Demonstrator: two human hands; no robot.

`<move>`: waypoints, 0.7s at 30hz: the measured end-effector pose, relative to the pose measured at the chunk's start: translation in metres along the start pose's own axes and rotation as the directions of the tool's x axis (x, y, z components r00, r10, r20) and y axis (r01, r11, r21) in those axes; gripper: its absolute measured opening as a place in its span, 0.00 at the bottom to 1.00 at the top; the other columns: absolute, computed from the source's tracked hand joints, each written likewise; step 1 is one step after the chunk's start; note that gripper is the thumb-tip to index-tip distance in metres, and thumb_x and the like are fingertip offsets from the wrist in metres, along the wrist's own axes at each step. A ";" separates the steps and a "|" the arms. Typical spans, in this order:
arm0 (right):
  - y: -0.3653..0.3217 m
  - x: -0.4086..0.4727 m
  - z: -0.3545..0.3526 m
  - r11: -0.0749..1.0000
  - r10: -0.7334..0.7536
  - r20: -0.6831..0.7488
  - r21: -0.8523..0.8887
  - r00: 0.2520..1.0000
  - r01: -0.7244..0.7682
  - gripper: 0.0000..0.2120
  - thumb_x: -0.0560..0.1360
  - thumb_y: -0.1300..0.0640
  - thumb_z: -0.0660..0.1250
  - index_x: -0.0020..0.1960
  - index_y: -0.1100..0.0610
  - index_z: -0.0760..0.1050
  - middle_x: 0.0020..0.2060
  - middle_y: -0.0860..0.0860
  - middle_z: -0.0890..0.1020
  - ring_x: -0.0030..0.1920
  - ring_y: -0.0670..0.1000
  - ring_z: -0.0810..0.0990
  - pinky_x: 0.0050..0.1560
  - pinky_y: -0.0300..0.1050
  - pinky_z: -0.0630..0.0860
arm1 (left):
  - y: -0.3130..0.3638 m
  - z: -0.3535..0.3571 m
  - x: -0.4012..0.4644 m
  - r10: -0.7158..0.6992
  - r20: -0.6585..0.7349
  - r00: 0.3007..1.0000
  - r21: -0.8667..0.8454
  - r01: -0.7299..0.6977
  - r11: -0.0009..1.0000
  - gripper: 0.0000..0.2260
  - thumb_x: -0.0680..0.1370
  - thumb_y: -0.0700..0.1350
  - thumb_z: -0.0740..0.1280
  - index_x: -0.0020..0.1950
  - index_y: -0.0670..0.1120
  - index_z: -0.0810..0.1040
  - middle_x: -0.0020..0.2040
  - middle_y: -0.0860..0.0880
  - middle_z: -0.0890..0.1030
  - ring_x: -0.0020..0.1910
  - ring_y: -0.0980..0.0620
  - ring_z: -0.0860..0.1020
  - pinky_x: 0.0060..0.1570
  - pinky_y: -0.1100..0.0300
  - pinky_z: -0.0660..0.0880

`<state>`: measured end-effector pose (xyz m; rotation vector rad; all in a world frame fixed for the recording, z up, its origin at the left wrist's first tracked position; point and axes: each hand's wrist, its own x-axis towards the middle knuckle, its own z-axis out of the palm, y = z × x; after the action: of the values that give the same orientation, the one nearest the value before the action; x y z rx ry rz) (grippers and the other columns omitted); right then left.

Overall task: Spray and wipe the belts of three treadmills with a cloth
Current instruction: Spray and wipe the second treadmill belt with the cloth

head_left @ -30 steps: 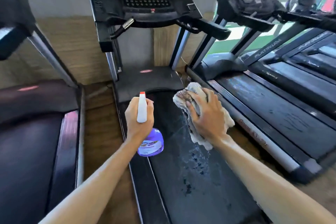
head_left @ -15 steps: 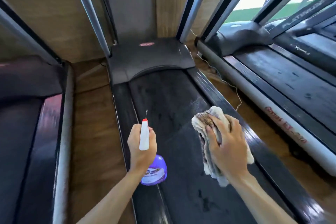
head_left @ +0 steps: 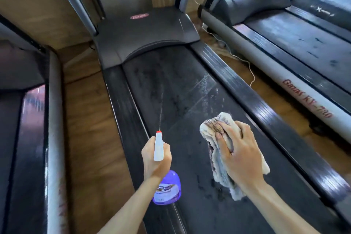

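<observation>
Purple spray bottle [head_left: 166, 188] gripped in left hand [head_left: 156, 159] wets the middle belt [head_left: 176, 89] toward twelve o'clock, right hand [head_left: 240, 153] clutching the cloth [head_left: 214, 135]; wiping remains, likely other treadmills too.

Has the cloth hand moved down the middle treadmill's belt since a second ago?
Yes. The right hand with the cloth has pulled back along the belt, away from the motor cover, toward the person.

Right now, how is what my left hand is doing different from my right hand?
The left hand grips the spray bottle upright, a thin stream leaving its nozzle; the right hand holds the crumpled cloth and sprays nothing. The left hand is over the belt's left edge; the right hand is further right over it. Both are curled around a cleaning item.
</observation>
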<state>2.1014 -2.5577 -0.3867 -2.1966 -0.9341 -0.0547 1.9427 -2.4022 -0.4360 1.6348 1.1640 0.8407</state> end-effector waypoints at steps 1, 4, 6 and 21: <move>0.005 -0.002 0.001 1.000 0.015 0.007 -0.005 1.000 -0.015 0.14 0.82 0.43 0.62 0.66 0.44 0.77 0.63 0.44 0.73 0.58 0.52 0.77 0.55 0.58 0.79 | -0.003 0.002 -0.004 0.004 0.013 1.000 -0.010 -0.004 1.000 0.11 0.72 0.42 0.61 0.36 0.36 0.64 0.30 0.50 0.65 0.28 0.56 0.62 0.27 0.62 0.62; 0.020 -0.007 0.003 0.999 0.047 0.017 -0.015 0.999 -0.047 0.13 0.83 0.43 0.62 0.66 0.41 0.75 0.63 0.45 0.73 0.56 0.53 0.78 0.53 0.59 0.79 | -0.007 0.007 -0.013 0.002 0.059 0.998 -0.010 -0.001 1.000 0.12 0.73 0.43 0.61 0.36 0.37 0.63 0.31 0.48 0.66 0.29 0.57 0.63 0.28 0.57 0.65; 0.027 -0.010 0.003 0.998 0.062 0.016 -0.026 0.998 -0.062 0.14 0.82 0.40 0.59 0.66 0.40 0.75 0.63 0.45 0.73 0.55 0.53 0.78 0.52 0.58 0.79 | -0.010 0.010 -0.018 -0.002 0.088 0.996 0.005 0.001 1.000 0.11 0.74 0.42 0.61 0.36 0.40 0.63 0.32 0.49 0.66 0.30 0.55 0.64 0.29 0.51 0.66; 0.070 -0.066 -0.026 0.987 0.160 0.018 -0.033 0.987 -0.159 0.14 0.82 0.43 0.62 0.65 0.44 0.77 0.63 0.47 0.74 0.56 0.54 0.77 0.55 0.60 0.78 | -0.025 0.037 -0.073 -0.038 0.156 0.987 0.089 0.024 0.996 0.03 0.71 0.43 0.61 0.40 0.45 0.71 0.39 0.46 0.74 0.36 0.47 0.74 0.36 0.48 0.73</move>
<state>2.1035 -2.6469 -0.4306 -2.2980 -0.7698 0.0289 1.9447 -2.4796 -0.4726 1.7168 1.1253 0.6365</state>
